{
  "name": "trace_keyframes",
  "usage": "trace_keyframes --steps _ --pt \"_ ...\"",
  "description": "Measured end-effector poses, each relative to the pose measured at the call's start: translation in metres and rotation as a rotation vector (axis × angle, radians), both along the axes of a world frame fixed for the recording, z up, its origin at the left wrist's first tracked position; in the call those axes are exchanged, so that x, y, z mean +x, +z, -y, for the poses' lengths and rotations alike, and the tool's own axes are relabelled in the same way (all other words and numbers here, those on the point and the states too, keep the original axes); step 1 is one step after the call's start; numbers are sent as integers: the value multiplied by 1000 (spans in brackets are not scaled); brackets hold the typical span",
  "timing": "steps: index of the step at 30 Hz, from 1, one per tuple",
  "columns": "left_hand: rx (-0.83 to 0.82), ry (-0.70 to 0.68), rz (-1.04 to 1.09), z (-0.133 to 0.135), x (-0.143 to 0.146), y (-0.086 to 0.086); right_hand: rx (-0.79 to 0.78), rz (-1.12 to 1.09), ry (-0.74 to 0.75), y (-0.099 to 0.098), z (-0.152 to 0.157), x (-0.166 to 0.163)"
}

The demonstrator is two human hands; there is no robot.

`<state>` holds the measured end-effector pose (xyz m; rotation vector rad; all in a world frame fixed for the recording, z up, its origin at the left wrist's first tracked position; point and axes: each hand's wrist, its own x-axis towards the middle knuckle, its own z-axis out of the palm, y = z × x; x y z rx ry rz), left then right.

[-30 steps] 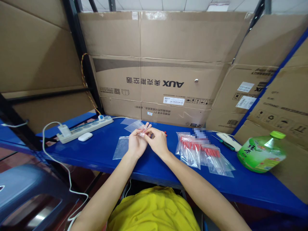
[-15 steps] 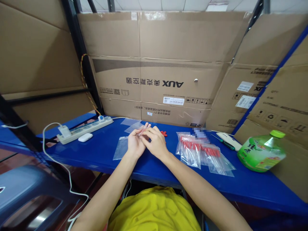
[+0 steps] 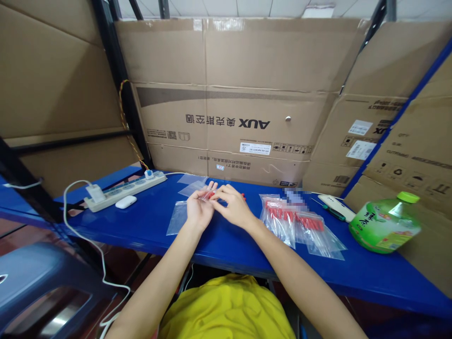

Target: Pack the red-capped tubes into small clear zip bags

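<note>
My left hand is turned palm up above the blue table, its thumb and fingers curled round a clear plastic zip bag that is mostly hidden. My right hand meets it from the right, fingertips pinched on a small red piece at the bag. More loose red pieces show just behind my right hand, partly covered by it. A flat clear zip bag lies left of my left hand, and further clear bags lie behind it.
Several clear bags filled with red pieces lie on the blue table at right. Beyond them are a green-handled tool and a green bottle. A power strip and a white case sit at left. Cardboard walls the back.
My right hand has shifted slightly right, opening a small gap between the hands. A red piece now shows at its fingertips. My left hand has barely moved.
</note>
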<state>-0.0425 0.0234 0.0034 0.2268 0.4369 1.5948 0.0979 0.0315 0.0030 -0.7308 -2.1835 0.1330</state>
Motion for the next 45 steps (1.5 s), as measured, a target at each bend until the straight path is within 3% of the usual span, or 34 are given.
trace_keyframes --steps 5,8,13,16,19,22,25,28,34,45 --pt "-59 0 -88 -2 2 -3 -224 286 -331 10 -25 51" --pt "-59 -32 -95 -1 3 -4 -375 407 -411 4 -35 73" --pt "-19 2 -29 0 1 -2 -434 442 -379 -14 -42 72" --pt "-7 11 11 0 -1 -1 -421 419 -362 -13 -41 67" --pt "12 75 52 0 -3 0 -434 348 -250 2 -38 71" --pt "22 190 75 -1 -6 -2 -399 89 -102 23 -32 79" --pt "31 258 97 -3 -8 -4 -338 -138 -60 39 -25 83" --pt "42 273 140 -4 -10 -5 -356 -180 -10 43 -18 80" --pt "50 261 145 -2 -6 -2 -382 -130 71 36 -10 58" --pt "61 123 -83 6 10 2 -299 -200 105 8 3 2"
